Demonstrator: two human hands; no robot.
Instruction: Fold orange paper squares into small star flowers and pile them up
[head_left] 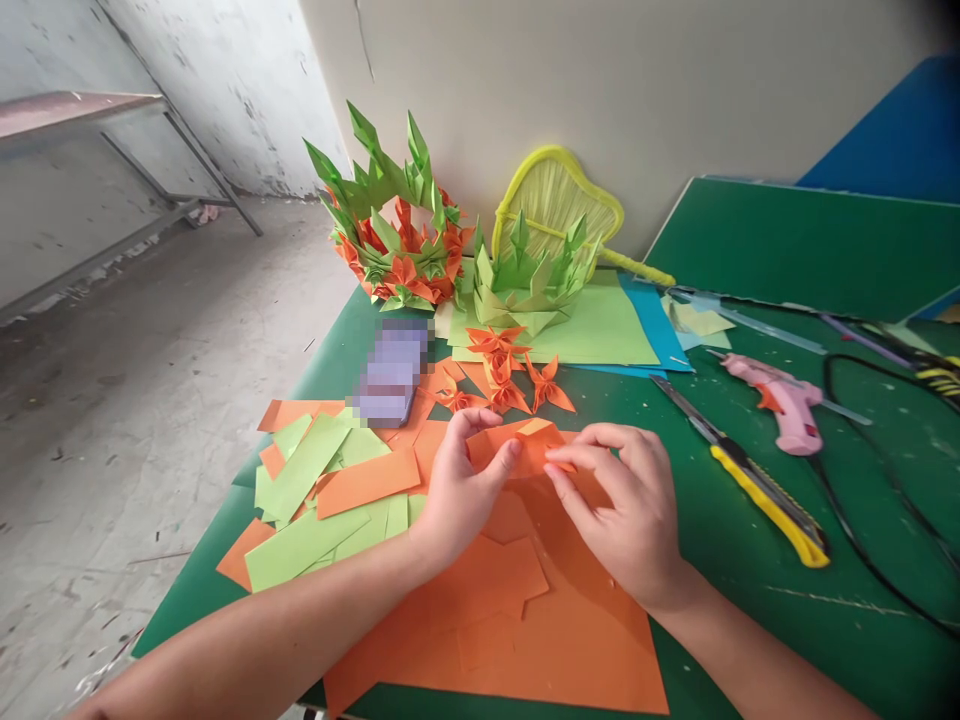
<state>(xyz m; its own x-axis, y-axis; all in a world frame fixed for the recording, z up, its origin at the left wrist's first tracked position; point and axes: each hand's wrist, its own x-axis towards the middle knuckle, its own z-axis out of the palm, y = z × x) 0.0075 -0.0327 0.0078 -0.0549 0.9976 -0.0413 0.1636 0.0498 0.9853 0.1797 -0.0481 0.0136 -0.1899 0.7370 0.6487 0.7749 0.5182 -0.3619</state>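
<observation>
A small piece of folded orange paper (pixel 534 437) is between my hands, above the orange sheets. My right hand (pixel 630 490) pinches its right side between thumb and fingertips. My left hand (pixel 466 485) is curled at its left side, with the thumb against the paper's edge; its fingertips are partly hidden. Just beyond my hands lie several folded orange paper flowers (pixel 500 375). Beneath them, a large orange sheet (pixel 585 640) carries smaller orange pieces (pixel 487 575).
Green and orange paper strips (pixel 315 540) lie scattered at left, near a blurred phone (pixel 391 370). Behind stand a green-and-orange folded crown (pixel 405 255), a green paper ring (pixel 532 290) and a yellow fan (pixel 559 190). A yellow cutter (pixel 765 500) and pink glue gun (pixel 780 400) with cord lie right.
</observation>
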